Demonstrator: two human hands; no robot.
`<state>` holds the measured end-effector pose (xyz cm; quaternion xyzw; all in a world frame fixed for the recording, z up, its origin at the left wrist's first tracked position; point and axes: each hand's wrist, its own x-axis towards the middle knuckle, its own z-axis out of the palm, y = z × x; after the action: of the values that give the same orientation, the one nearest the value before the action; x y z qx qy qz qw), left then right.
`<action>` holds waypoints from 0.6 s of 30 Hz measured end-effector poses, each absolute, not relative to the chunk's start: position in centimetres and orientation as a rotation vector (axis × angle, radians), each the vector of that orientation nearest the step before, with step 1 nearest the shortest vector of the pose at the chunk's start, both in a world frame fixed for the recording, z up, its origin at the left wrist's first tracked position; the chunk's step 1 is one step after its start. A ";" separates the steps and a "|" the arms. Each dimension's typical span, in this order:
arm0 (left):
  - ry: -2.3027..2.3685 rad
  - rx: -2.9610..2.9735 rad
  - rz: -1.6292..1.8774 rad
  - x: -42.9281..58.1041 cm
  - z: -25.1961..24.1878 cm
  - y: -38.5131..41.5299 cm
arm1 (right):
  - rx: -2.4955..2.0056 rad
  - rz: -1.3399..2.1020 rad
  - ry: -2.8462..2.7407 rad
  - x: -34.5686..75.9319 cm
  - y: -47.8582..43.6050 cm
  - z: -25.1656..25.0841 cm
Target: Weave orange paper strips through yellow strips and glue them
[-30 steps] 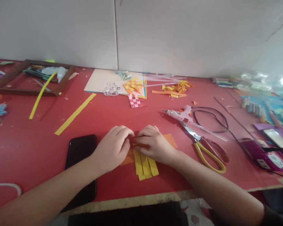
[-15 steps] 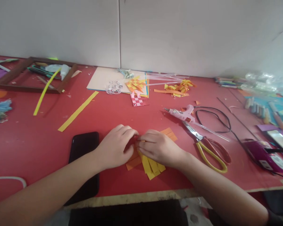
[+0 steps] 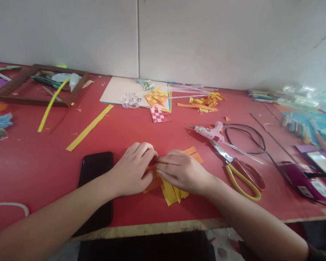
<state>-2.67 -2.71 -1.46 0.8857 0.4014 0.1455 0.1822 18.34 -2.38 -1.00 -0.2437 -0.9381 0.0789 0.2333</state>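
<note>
My left hand (image 3: pixel 137 168) and my right hand (image 3: pixel 183 171) meet over a bundle of paper strips near the table's front edge. Yellow strips (image 3: pixel 170 194) fan out toward me below the right hand, and orange strips (image 3: pixel 197 154) stick out behind it. More orange paper (image 3: pixel 153 185) shows under the left palm. The left fingers are bent and closed on the orange strips. Pressed flat together, the right fingers hold the strips down, fingertips almost touching the left hand's. Where the strips cross is hidden by the hands.
A black phone (image 3: pixel 96 188) lies under my left forearm. Right of my hands are scissors (image 3: pixel 240 170) and a pink glue gun (image 3: pixel 212 132) with its cord. A yellow strip (image 3: pixel 89 127), a pink checkered paper fish (image 3: pixel 158 115) and a wooden frame (image 3: pixel 32 99) lie farther back.
My left fingertips have shifted slightly, and more orange paper shows between the hands. The yellow strip ends sit a bit closer together. The rest looks the same.
</note>
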 end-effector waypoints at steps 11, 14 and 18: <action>1.158 2.449 0.457 -2.5 -1.7 -2.5 | -0.736 0.189 -2.580 18.4 -2.4 -2.0; 1.165 2.456 0.469 -2.5 -1.7 -2.5 | -0.694 0.192 -2.585 18.5 -2.2 -2.0; 1.160 2.451 0.473 -2.6 -1.7 -2.5 | -0.741 0.276 -2.440 18.5 -2.5 -1.3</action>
<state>-2.56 -2.49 -1.69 0.8736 0.4134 0.1687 0.1933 18.48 -2.47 -1.31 -0.2770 -0.9120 0.1032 0.2844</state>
